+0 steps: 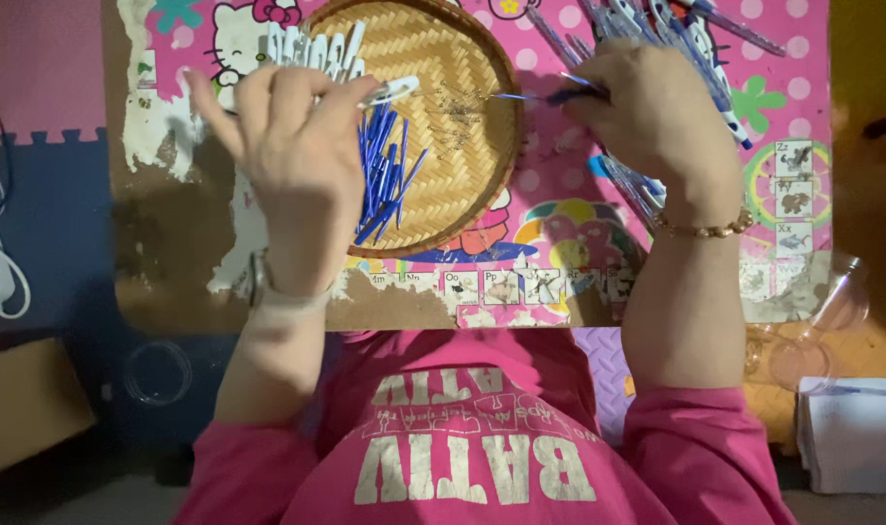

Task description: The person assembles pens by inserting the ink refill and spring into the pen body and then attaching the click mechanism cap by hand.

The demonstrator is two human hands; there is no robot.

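Observation:
My left hand [292,156] is raised over the left side of a round woven bamboo tray [462,49] and pinches a small white plastic piece [389,92] between its fingertips. My right hand [652,122] is at the tray's right edge and grips a thin blue pen refill [535,96], its tip pointing left over the tray. A pile of blue refills [385,175] lies in the tray under my left hand. White pen parts [312,49] stand along the tray's upper left rim. Assembled blue and white pens [676,29] lie above my right hand.
The tray rests on a worn pink cartoon-printed low table [560,282]. Clear plastic cups [813,340] lie at the right, a white box [856,437] below them. A cardboard box [25,399] and a white cable [5,282] are on the left.

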